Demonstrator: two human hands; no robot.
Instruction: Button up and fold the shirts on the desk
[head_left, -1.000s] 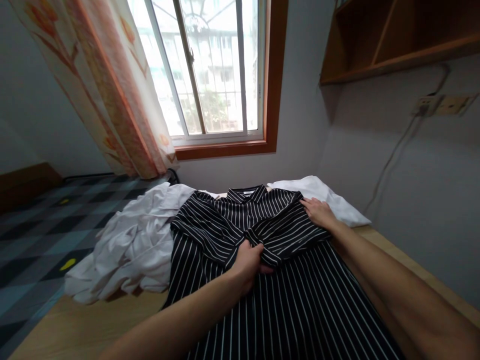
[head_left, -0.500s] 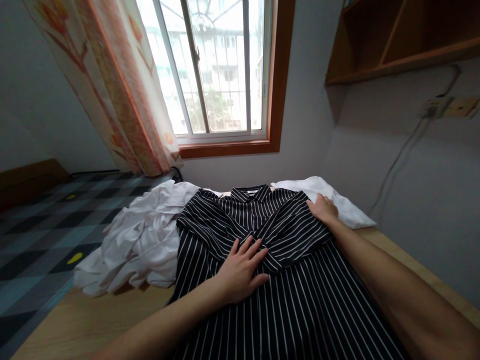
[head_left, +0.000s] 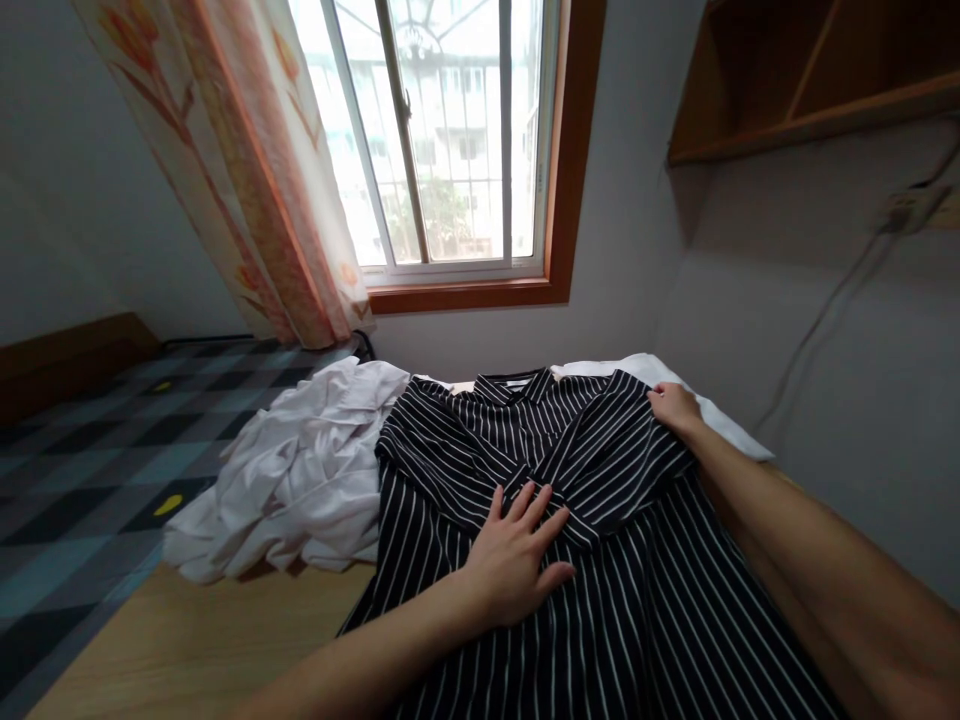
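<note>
A black shirt with thin white stripes [head_left: 600, 600] lies spread on a wooden table [head_left: 187, 640], collar toward the window and both sleeves folded across the chest. My left hand [head_left: 517, 560] lies flat on the shirt's middle with fingers spread, just below the crossed sleeves. My right hand [head_left: 675, 408] rests at the shirt's right shoulder edge, its fingers curled onto the fabric.
A heap of crumpled white cloth [head_left: 300, 480] sits left of the shirt. More white cloth [head_left: 720, 425] lies behind the right shoulder. A window and patterned curtain [head_left: 262, 180] stand beyond, a wooden shelf [head_left: 810, 90] hangs at upper right, and checked floor [head_left: 90, 470] shows at left.
My left hand let go of the sleeve end it was pinching and now lies flat and spread on the shirt. My right hand slid toward the shoulder's outer edge.
</note>
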